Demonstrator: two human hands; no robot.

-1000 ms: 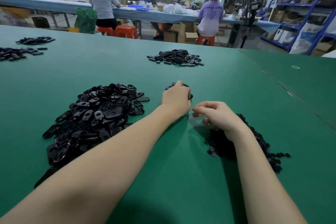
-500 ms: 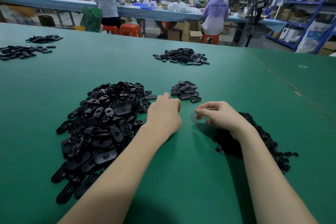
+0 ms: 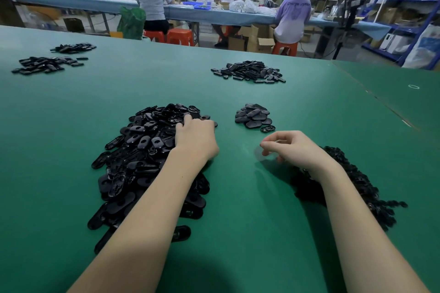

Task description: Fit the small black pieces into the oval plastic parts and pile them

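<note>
The left hand point(image 3: 195, 137) rests on the heap of oval parts point(image 3: 147, 150), fingers curled into it, grip hidden; the right hand point(image 3: 292, 147), loosely curled (apparently empty), waits beside the small black pieces point(image 3: 352, 183); the finished pile point(image 3: 253, 115) lies ahead on the table point(image 3: 238, 233).

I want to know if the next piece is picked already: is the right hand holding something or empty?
Cannot tell. The right hand hovers with fingers curled as if pinching, but no piece shows between them.
</note>
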